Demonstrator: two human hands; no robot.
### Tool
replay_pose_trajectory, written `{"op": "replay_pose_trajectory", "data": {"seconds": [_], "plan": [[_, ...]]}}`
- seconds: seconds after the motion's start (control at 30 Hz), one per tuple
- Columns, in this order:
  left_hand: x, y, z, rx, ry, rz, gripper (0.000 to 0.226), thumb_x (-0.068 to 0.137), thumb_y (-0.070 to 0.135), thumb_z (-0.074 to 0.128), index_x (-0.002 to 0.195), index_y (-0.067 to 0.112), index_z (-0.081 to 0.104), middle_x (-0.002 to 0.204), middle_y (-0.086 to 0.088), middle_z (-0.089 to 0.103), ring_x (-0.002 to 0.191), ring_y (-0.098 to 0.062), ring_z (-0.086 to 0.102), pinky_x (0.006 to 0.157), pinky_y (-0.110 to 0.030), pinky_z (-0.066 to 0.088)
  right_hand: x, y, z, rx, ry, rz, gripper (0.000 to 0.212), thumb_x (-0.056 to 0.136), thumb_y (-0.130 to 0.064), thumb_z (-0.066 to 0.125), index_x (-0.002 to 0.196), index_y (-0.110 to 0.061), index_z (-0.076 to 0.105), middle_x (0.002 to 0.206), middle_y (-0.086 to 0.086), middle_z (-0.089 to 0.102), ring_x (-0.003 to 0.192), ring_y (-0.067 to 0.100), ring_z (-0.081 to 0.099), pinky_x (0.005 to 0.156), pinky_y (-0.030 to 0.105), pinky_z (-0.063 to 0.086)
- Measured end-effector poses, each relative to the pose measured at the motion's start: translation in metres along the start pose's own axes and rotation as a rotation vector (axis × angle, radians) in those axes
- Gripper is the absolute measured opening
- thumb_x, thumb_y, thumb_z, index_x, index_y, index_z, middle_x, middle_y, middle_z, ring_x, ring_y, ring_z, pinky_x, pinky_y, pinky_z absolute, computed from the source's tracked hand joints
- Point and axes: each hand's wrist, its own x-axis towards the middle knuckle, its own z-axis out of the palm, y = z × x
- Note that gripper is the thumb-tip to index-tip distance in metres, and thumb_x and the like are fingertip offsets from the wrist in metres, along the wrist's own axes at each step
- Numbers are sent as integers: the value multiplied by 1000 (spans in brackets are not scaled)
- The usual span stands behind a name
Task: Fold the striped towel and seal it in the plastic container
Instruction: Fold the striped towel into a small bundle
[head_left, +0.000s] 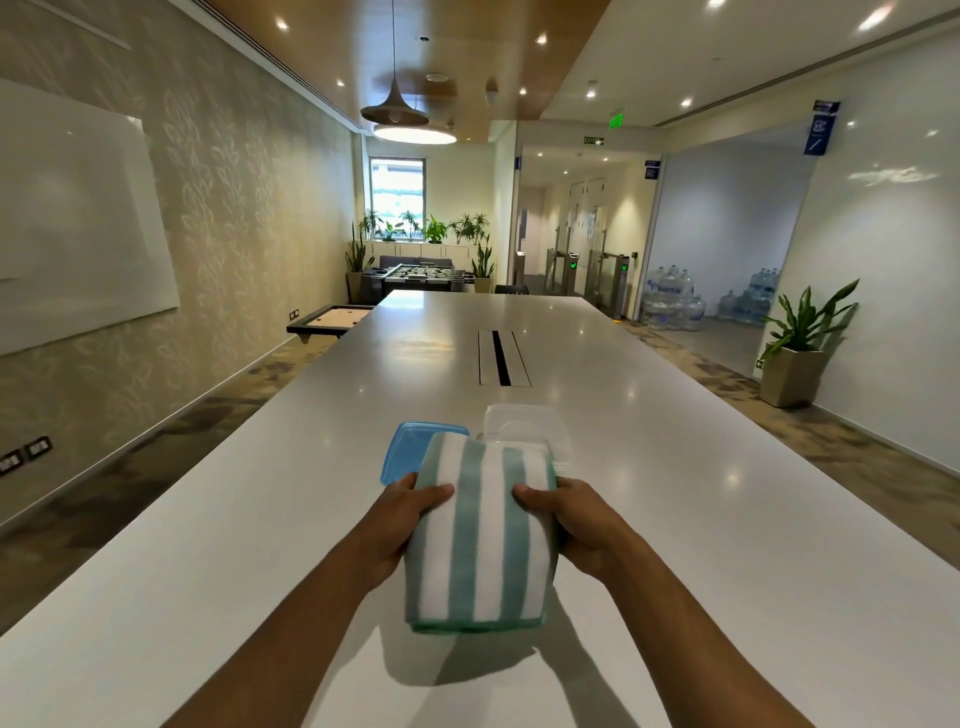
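A clear container (524, 427) sits on the long white table (675, 519), open at the top; its near part is covered by the towel, and through what shows of its pale walls nothing can be made out inside. Just left of it a blue lid (410, 451) lies flat on the table, its near right corner also behind the towel; whether lid and container touch cannot be told. The towel (483, 535), folded into a thick block with green and white stripes running away from the viewer, is held above the table, casting a shadow on the surface below, with its far edge over the container's near rim. The left hand (410, 514) grips the towel's left side, thumb on top and curled inward, the other fingers tucked underneath and out of sight. The right hand (563, 519) grips the right side the same way, thumb pressed on top near the far end, fingers hidden beneath. Both forearms reach forward from the lower edge, bare, converging on the towel. The towel's underside and the folded layers are visible only at the near edge, where a green hem shows.
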Motion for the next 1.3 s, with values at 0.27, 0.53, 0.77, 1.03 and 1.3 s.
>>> {"op": "replay_pose_trajectory", "data": {"seconds": [0.27, 0.53, 0.77, 1.03, 1.3], "plan": [[-18, 44, -12, 76, -3, 490, 33, 73, 9, 71, 103, 24, 70, 106, -2, 74, 103, -27, 67, 76, -28, 57, -8, -29, -2, -132, -100, -460, 55, 70, 17, 70, 118, -8, 64, 114, 16, 69, 109, 37, 63, 85, 48, 58], [-25, 56, -9, 323, 106, 725, 35, 82, -25, 47, 85, 9, 52, 113, -2, 68, 97, -30, 65, 78, -48, 55, -10, -35, 4, -128, -110, -540, 32, 90, 9, 55, 75, -15, 70, 114, 14, 69, 94, 30, 65, 67, 40, 58], [-25, 59, -9, 292, 55, 687, 32, 88, -20, 44, 91, 9, 56, 108, -11, 67, 101, -28, 62, 81, -39, 55, -9, -39, -2, -149, -155, -591, 28, 91, 5, 56, 88, -18, 72, 113, 14, 68, 89, 21, 68, 65, 35, 58], [-18, 58, -15, 252, 21, 572, 27, 85, -19, 38, 66, -4, 50, 108, 2, 71, 101, -26, 61, 70, -38, 54, -3, -40, -3, -102, -145, -495, 38, 94, 9, 40, 69, -12, 61, 112, 9, 69, 86, 21, 69, 61, 33, 57], [-21, 68, -25, 259, -70, 318, 11, 73, 18, 55, 79, 9, 56, 118, -4, 67, 103, -27, 62, 83, -41, 54, -9, -45, -6, -234, -150, -477, 48, 89, 17, 35, 61, -13, 61, 105, 7, 71, 90, 29, 63, 64, 44, 56]]}}
